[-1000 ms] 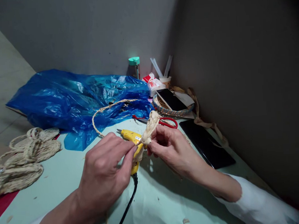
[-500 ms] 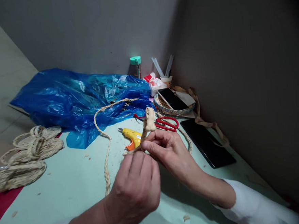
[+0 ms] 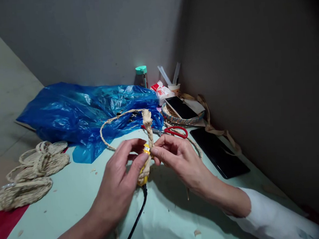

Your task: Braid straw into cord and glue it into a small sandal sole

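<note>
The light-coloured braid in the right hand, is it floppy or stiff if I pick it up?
The braid is probably fairly stiff when short: it stands up above the right hand. Longer pieces likely bend, because the thin braided cord curves by the blue bag. Its bumpy, crossed strands probably make the braid less slippery.

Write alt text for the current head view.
A person's right hand pinches an upright pale braid, the left hand close beside it, both in front of a partly hidden yellow glue gun. Beyond lies a blue bag; coiled cords sit at left, red-handled scissors and a black tablet at right.
</note>
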### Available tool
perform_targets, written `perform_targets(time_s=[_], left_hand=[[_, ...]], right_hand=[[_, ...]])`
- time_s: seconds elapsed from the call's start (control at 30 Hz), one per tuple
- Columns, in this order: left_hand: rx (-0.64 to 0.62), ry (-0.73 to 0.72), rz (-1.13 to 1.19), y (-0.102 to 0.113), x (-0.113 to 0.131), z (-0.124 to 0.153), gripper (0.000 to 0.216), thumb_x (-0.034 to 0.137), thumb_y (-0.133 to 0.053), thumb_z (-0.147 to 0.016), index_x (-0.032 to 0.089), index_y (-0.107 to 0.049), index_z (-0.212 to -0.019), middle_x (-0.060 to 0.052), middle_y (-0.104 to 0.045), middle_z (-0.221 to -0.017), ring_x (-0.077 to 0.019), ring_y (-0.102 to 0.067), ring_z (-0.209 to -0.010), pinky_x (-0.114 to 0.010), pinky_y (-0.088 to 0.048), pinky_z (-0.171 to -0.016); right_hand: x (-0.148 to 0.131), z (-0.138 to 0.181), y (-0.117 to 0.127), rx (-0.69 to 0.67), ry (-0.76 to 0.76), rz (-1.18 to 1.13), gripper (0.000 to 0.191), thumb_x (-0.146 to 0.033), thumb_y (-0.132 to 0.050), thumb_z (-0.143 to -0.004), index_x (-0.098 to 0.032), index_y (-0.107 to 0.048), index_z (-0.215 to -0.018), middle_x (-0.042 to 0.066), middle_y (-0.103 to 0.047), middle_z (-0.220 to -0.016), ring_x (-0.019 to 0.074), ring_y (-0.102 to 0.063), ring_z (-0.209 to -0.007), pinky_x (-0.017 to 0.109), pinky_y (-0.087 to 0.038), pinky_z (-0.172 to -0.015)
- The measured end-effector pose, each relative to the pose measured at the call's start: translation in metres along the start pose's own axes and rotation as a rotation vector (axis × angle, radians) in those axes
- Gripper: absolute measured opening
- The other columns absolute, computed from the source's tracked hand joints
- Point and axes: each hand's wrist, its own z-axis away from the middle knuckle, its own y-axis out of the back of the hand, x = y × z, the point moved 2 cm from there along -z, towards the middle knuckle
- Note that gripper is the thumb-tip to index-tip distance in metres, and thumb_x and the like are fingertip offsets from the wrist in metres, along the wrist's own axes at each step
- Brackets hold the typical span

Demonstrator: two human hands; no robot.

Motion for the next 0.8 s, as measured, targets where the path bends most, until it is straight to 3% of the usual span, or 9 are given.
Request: perform_targets(time_s=[0.1, 0.17, 0.23, 0.4, 0.53, 0.63, 0.8], left_hand=[[-0.277, 0.376, 0.423, -0.009, -0.009, -0.004, 0.020, 0.039, -0.053, -0.095, 0.020, -0.057, -0.097, 0.002, -0.057, -0.076, -0.0087, -0.050, -0.059, -0.021, -0.040, -0.054], [-0.276, 0.479, 0.536, -0.013, -0.015, -0.002, 0.023, 0.042, -0.058, -0.092, 0.020, -0.056, -0.098, 0.006, -0.048, -0.066, -0.0055, -0.035, -0.048, -0.018, -0.024, -0.044], [-0.211, 0.498, 0.522, -0.014, -0.019, 0.000, 0.024, 0.042, -0.061, -0.089, 0.019, -0.057, -0.096, 0.007, -0.042, -0.061, -0.0055, -0.028, -0.048, -0.018, -0.017, -0.043], [-0.068, 0.377, 0.349, -0.009, -0.017, -0.001, 0.032, 0.035, -0.061, -0.088, 0.017, -0.051, -0.064, 0.005, -0.042, -0.054, -0.0069, -0.033, -0.050, -0.020, -0.025, -0.046], [0.012, 0.363, 0.290, -0.005, -0.018, -0.006, 0.023, 0.031, -0.060, -0.088, 0.016, -0.064, -0.071, 0.005, -0.044, -0.051, -0.0073, -0.033, -0.048, -0.020, -0.024, -0.045], [0.100, 0.366, 0.318, -0.004, -0.022, -0.009, 0.021, 0.029, -0.063, -0.084, 0.015, -0.065, -0.069, 0.003, -0.050, -0.053, -0.0078, -0.041, -0.051, -0.018, -0.030, -0.048], [0.080, 0.466, 0.488, -0.004, -0.025, -0.008, 0.019, 0.031, -0.067, -0.082, 0.014, -0.066, -0.073, 0.004, -0.052, -0.046, -0.0055, -0.039, -0.041, -0.017, -0.029, -0.045]], right_hand=[[0.006, 0.000, -0.003, -0.128, -0.030, -0.065, 0.017, -0.026, -0.053, -0.095, -0.017, -0.055, -0.080, -0.002, -0.062, -0.065, 0.0127, -0.061, -0.062, 0.024, -0.044, -0.063], [0.008, 0.000, -0.003, -0.161, -0.012, 0.004, 0.014, -0.024, -0.051, -0.096, -0.017, -0.057, -0.085, -0.001, -0.064, -0.071, 0.0135, -0.063, -0.068, 0.025, -0.045, -0.066], [0.007, -0.001, 0.000, -0.166, 0.045, 0.173, 0.012, -0.021, -0.051, -0.096, -0.017, -0.060, -0.089, 0.001, -0.067, -0.080, 0.0139, -0.062, -0.076, 0.025, -0.045, -0.070], [0.002, 0.002, 0.005, -0.182, 0.297, 0.636, 0.017, -0.015, -0.049, -0.097, -0.019, -0.066, -0.100, 0.003, -0.072, -0.090, 0.0154, -0.063, -0.077, 0.027, -0.044, -0.071], [0.004, 0.005, 0.006, -0.048, 0.589, 0.922, 0.014, -0.012, -0.053, -0.094, -0.014, -0.066, -0.098, 0.007, -0.072, -0.086, 0.0188, -0.061, -0.073, 0.031, -0.044, -0.069], [0.007, 0.009, 0.002, 0.068, 0.718, 1.083, 0.018, -0.014, -0.052, -0.095, -0.013, -0.065, -0.082, 0.007, -0.066, -0.072, 0.0190, -0.052, -0.065, 0.032, -0.039, -0.061], [0.008, 0.019, -0.016, 0.009, 0.971, 1.112, 0.032, -0.005, -0.042, -0.095, -0.011, -0.063, -0.073, 0.007, -0.060, -0.068, 0.0170, -0.042, -0.060, 0.032, -0.034, -0.057]])
